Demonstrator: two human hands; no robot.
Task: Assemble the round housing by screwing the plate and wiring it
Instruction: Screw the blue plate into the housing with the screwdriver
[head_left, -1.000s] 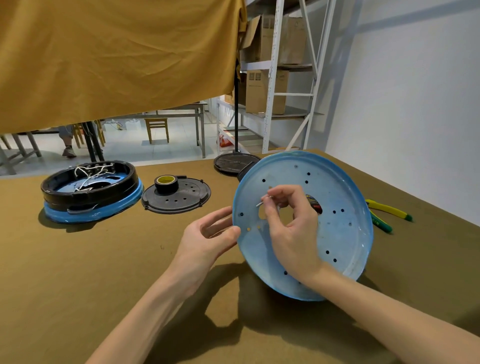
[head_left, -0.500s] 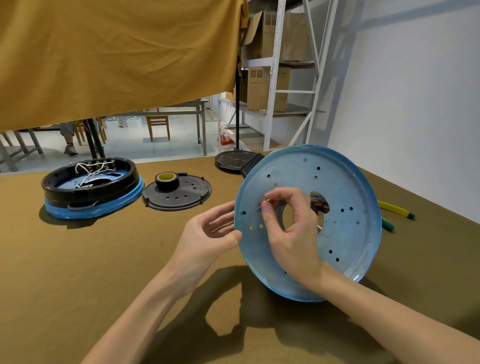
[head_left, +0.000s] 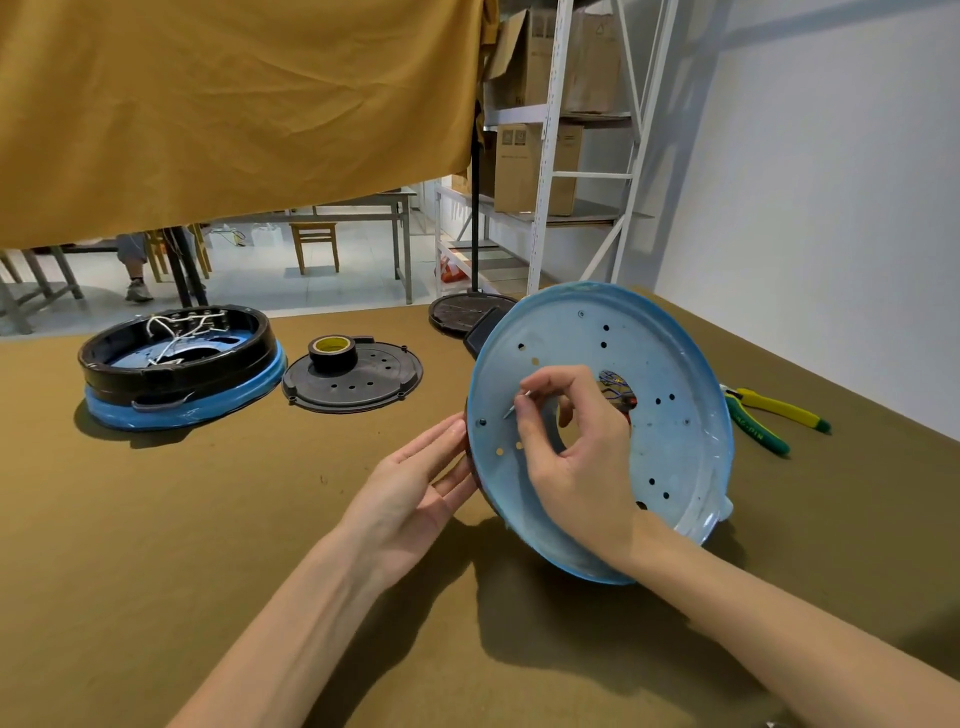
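Left hand (head_left: 415, 488) nearest, fingers straight and together, steadying the rim of the blue round housing (head_left: 670, 467) propped on edge on the table (head_left: 208, 545); right hand (head_left: 571, 441) pinches a small screw (head_left: 517, 405) at its face; plate holes mostly empty, wiring visible through the centre hole, most work left; since earlier, housing tilted upright, left thumb off rim; second housing (head_left: 182, 374), tape roll (head_left: 332, 351), pliers (head_left: 769, 415) beyond.
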